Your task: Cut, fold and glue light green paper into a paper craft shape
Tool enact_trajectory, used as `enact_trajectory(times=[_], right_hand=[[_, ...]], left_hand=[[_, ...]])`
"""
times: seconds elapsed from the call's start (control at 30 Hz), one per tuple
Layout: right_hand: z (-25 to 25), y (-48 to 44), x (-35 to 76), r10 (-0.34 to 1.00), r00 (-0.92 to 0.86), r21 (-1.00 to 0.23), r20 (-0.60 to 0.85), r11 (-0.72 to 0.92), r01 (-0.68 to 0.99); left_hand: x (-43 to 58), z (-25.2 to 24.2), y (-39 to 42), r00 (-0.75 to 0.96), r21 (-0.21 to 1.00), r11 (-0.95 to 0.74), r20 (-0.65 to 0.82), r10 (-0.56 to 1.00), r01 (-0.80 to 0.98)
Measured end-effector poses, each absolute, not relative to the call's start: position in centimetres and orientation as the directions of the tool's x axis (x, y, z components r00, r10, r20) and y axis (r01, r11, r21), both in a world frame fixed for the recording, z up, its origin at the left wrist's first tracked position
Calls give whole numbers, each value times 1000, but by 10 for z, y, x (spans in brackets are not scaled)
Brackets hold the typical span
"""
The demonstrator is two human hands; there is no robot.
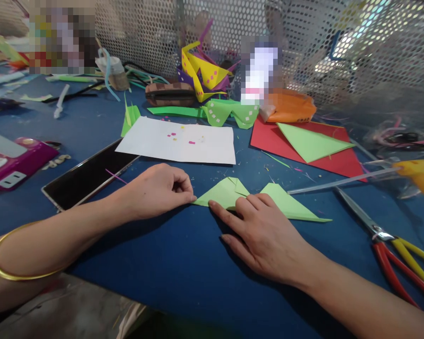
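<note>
A light green folded paper cutout (pixel 222 192) with two rounded lobes lies on the blue table in front of me. Its left tip is pinched between the thumb and finger of my left hand (pixel 162 190). Over its middle lies my right hand (pixel 259 230), index finger pressing the lower edge and the other fingers partly bent. The palm side of the right hand is hidden. Just beyond the cutout is a white paper sheet (pixel 183 153) with small pink and yellow bits on it. Beside my left forearm rests a dark flat phone-like slab (pixel 92 174).
Scissors (pixel 378 230) with red and yellow handles lie at right, near a yellow glue gun (pixel 415 172) with a clear stick. Red paper (pixel 279 141) carries a green folded triangle (pixel 311 143). Green paper glasses (pixel 229 113) sit behind. A magenta tool (pixel 24 162) stands left.
</note>
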State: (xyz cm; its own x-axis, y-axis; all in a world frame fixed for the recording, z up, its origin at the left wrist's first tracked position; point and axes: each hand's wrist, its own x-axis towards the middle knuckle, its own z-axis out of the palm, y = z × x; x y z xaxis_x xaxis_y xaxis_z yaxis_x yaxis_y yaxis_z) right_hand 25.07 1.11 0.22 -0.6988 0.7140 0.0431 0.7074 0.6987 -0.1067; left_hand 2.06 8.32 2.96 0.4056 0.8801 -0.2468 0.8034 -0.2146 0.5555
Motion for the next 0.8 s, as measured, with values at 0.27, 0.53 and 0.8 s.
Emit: enact_trajectory(times=[0.27,0.53,0.8], right_hand=[[3,12,251,715,-697,-106,64,699,707],[3,12,249,720,-692,-97,46,693,714],[2,10,251,727,-685,-106,47,686,720]], left_hand=[[21,31,82,445,384,-349,-195,874,855],[22,21,43,766,-40,-773,181,617,633],[20,12,30,864,-283,-817,129,487,502]])
